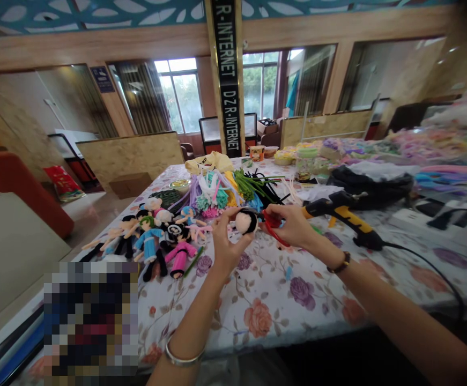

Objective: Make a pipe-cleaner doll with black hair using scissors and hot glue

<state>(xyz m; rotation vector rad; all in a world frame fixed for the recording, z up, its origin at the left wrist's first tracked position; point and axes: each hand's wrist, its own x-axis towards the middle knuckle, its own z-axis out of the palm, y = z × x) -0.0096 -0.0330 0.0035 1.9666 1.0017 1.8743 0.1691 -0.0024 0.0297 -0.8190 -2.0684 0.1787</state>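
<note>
My left hand (225, 239) is closed round a small doll head (245, 221), a pale ball with black hair, held above the floral tablecloth (273, 300). My right hand (291, 225) grips red-handled scissors (272, 225), whose blades point at the doll head. Both hands meet over the middle of the table. A silver bangle is on my left wrist and a dark bracelet on my right.
Several finished pipe-cleaner dolls (153, 241) lie to the left. Bundles of coloured pipe cleaners (233, 190) sit behind the hands. A yellow and black glue gun (348, 217) with a cable lies to the right. More craft material (418, 150) piles up at the far right.
</note>
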